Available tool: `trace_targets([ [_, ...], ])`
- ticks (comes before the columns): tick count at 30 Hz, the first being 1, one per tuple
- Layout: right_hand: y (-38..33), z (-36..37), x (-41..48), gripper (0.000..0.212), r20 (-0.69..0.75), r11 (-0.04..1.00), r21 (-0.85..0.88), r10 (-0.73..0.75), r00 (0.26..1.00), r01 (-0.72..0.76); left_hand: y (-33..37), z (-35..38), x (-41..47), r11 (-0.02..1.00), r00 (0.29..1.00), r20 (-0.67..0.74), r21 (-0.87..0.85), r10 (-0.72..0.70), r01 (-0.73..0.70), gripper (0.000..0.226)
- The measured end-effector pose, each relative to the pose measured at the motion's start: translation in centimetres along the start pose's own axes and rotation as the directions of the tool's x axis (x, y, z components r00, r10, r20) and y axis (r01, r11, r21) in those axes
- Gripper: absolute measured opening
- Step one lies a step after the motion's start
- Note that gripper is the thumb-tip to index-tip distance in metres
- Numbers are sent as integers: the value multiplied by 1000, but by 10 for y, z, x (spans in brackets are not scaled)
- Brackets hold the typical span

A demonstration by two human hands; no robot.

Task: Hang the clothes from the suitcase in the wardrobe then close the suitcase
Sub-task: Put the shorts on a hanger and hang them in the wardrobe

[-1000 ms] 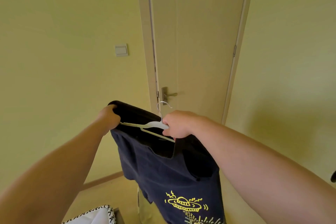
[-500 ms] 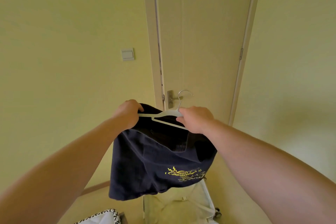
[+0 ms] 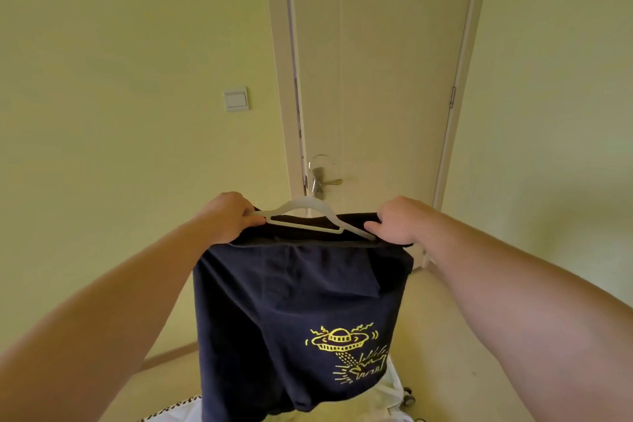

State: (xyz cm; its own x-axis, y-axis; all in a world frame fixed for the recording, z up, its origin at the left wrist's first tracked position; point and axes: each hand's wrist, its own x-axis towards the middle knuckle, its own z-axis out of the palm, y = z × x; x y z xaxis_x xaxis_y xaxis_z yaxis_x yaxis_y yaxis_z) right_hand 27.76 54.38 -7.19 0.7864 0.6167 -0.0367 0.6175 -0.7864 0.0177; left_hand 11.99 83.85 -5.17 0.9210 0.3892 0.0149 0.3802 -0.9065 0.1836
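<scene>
A dark navy T-shirt with a yellow UFO print hangs in front of me, draped from a white plastic hanger with a metal hook. My left hand grips the hanger's left end together with the shirt's edge. My right hand pinches the hanger's right end and the fabric there. Below the shirt, a bit of the open white suitcase shows with its small wheels. The wardrobe is out of view.
A closed cream door with a metal handle stands straight ahead, a light switch on the wall to its left. A black-and-white patterned edge lies on the floor at bottom left. Walls close in on both sides.
My right hand slid from the hanger's middle out to its right end. The shirt, bunched up half a second ago, now hangs down flat with the print showing.
</scene>
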Motion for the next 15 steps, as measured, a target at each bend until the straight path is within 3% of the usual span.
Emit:
trace_targets([
  [6, -14, -5, 4, 101, 225, 998, -52, -8, 974, 20, -13, -2, 10, 997, 997, -18, -33, -70, 70, 37],
  [12, -41, -11, 11, 117, 384, 967, -220, -38, 923, 131, -21, -3, 13, 980, 989, -16, -135, -147, 144, 33],
  [15, -56, -2, 15, 113, 435, 924, -331, -31, 900, 192, -20, -4, 13, 971, 986, -31, -179, -165, 157, 31],
])
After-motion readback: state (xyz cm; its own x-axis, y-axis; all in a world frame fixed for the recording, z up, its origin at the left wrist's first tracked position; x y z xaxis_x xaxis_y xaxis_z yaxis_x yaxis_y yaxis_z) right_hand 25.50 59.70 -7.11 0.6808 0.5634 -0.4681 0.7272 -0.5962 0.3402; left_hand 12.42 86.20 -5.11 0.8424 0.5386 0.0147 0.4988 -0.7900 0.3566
